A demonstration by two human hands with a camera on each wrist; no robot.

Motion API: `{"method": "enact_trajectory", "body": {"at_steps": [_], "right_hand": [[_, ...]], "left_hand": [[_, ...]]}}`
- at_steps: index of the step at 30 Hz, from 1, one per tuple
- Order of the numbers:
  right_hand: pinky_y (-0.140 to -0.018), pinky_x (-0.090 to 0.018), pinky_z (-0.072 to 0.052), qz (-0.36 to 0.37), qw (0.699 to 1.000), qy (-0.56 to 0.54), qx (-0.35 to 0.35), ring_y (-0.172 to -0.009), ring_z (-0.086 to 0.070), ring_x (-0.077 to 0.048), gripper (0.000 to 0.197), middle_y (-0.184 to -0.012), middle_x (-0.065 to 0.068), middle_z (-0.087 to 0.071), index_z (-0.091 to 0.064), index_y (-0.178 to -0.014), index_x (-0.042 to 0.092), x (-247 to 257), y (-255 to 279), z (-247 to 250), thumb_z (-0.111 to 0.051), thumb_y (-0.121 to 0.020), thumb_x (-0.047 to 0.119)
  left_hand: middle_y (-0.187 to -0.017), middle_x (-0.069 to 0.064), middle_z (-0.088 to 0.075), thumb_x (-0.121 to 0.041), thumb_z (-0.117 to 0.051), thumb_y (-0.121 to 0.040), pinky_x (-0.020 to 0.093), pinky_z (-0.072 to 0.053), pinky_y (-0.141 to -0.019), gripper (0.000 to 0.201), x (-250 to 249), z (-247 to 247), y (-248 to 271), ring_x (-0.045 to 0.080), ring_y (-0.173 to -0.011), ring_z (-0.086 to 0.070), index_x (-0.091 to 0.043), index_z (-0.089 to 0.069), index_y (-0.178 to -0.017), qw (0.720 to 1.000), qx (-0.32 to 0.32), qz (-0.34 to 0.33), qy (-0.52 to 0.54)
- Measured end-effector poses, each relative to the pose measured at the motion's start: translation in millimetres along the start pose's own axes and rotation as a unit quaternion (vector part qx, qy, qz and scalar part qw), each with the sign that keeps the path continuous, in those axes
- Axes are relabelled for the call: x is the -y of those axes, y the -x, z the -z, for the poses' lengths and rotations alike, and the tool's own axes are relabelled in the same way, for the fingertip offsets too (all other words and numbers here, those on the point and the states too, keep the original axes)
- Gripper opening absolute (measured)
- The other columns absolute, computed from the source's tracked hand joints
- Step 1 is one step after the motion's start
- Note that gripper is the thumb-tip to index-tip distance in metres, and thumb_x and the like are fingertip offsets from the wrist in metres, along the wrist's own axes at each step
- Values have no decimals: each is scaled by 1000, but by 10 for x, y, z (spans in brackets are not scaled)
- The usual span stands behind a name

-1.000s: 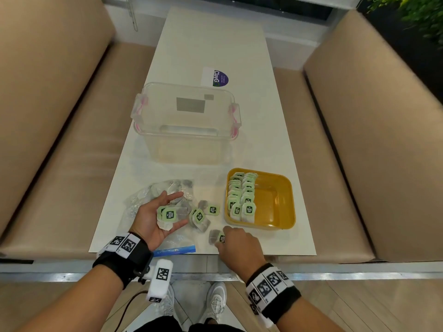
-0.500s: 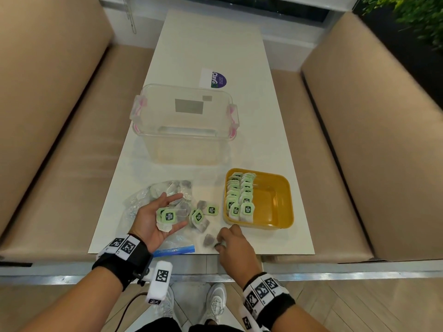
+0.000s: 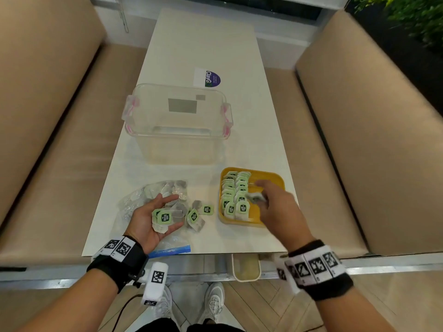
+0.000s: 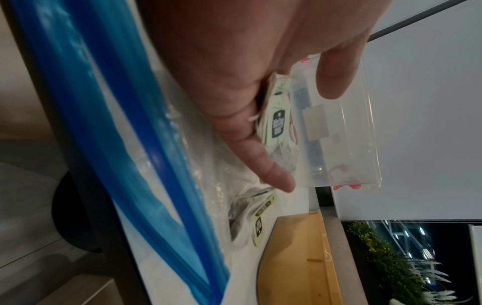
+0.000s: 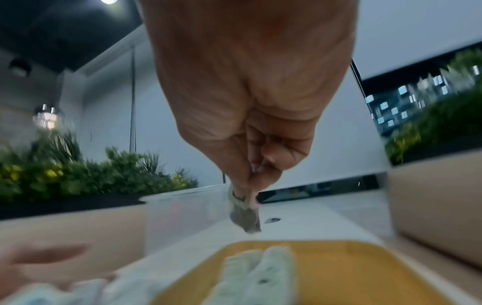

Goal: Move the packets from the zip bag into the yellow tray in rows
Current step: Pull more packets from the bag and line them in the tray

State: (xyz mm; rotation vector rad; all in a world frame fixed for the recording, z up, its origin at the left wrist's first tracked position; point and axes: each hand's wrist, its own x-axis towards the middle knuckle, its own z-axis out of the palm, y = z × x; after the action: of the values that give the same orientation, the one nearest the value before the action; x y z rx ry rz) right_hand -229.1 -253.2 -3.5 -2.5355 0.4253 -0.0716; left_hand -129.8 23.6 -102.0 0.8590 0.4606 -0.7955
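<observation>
The yellow tray (image 3: 273,177) sits on the table's near right and holds two rows of green-labelled packets (image 3: 236,195) along its left side. My right hand (image 3: 260,198) hovers over the tray and pinches one packet (image 5: 245,214) that dangles from thumb and fingertip. My left hand (image 3: 165,215) lies palm up over the clear zip bag (image 3: 143,200) and cradles a few packets (image 4: 276,121) under its thumb. Two loose packets (image 3: 200,213) lie on the table between bag and tray. The bag's blue zip strip (image 4: 112,132) runs by the table's near edge.
An empty clear plastic tub (image 3: 178,123) with pink latches stands behind the bag and tray. A round purple sticker (image 3: 211,79) lies farther back. Beige bench seats (image 3: 359,140) flank the narrow white table (image 3: 206,44) on both sides.
My right hand lifted a packet from the table's near edge and carried it up and right over the tray. The left hand stayed on the bag with its packets.
</observation>
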Motion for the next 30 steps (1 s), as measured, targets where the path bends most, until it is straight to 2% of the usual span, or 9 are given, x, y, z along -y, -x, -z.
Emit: {"method": "enact_trajectory", "body": {"at_steps": [3,6,9,12,14,17,22,25,30], "right_hand": [[-72,-22,-44,-28,993,111,23,-98,-61,-21,44,-111,-3,-66,-56,-128,17,-165,-340,114,-56,-87,1],[-79,-33,-51,-35,986,158,37,-96,-59,-22,34,-108,-3,-64,-65,-114,18,-281,-602,96,-56,-85,2],[-72,-30,-50,-53,989,131,52,-89,-58,-19,23,-98,-1,-66,-69,-96,19,-365,-762,69,-59,-83,4],[-62,-25,-45,-67,992,83,64,-81,-59,-15,20,-88,2,-67,-67,-82,24,-417,-824,64,-61,-82,6],[-62,-26,-47,-77,993,62,63,-79,-60,-16,16,-84,2,-67,-68,-82,23,-421,-839,77,-61,-81,8],[-67,-29,-50,-94,992,61,57,-82,-61,-18,15,-89,-2,-69,-72,-89,17,-454,-892,56,-62,-81,10],[-67,-28,-46,-114,986,95,70,-84,-60,-22,20,-98,-9,-70,-75,-96,10,-473,-977,-62,-58,-85,7],[-69,-30,-49,-116,984,108,79,-82,-58,-23,19,-98,-12,-70,-74,-97,8,-429,-983,-127,-58,-86,5],[-73,-35,-55,-114,980,139,82,-84,-64,-29,19,-93,-12,-68,-74,-94,9,-405,-979,-192,-58,-85,5]], "left_hand": [[-142,20,-56,-40,-49,-100,46,-62,-80,49,1,3,16,36,-125,-58,-4,-64,-130,1000,0,1,-7],[-141,19,-57,-40,-49,-101,46,-61,-82,49,-10,-5,38,37,-130,-55,-4,-64,-130,1000,-2,-2,-8],[-141,19,-58,-39,-48,-101,48,-59,-85,48,-23,-7,59,38,-127,-57,-4,-64,-129,1000,-5,-5,-5],[-139,18,-59,-40,-50,-99,45,-62,-80,48,-48,-5,75,35,-118,-64,-4,-64,-129,1000,-6,-9,-4],[-139,18,-60,-40,-50,-99,43,-63,-76,48,-63,-2,83,33,-111,-67,-5,-64,-129,1000,-6,-8,-2],[-141,20,-57,-40,-51,-98,43,-63,-73,49,-73,3,83,33,-106,-69,-4,-65,-128,1000,-4,-8,0],[-143,21,-55,-40,-53,-96,42,-62,-69,49,-71,11,65,34,-110,-66,-3,-65,-127,1000,-9,-8,4],[-143,20,-54,-40,-52,-97,42,-62,-69,49,-63,25,59,34,-108,-67,-4,-65,-128,1000,-8,-8,10],[-143,20,-55,-40,-50,-98,43,-63,-73,48,-59,48,56,33,-106,-68,-5,-66,-127,1000,-10,-10,7]]}}
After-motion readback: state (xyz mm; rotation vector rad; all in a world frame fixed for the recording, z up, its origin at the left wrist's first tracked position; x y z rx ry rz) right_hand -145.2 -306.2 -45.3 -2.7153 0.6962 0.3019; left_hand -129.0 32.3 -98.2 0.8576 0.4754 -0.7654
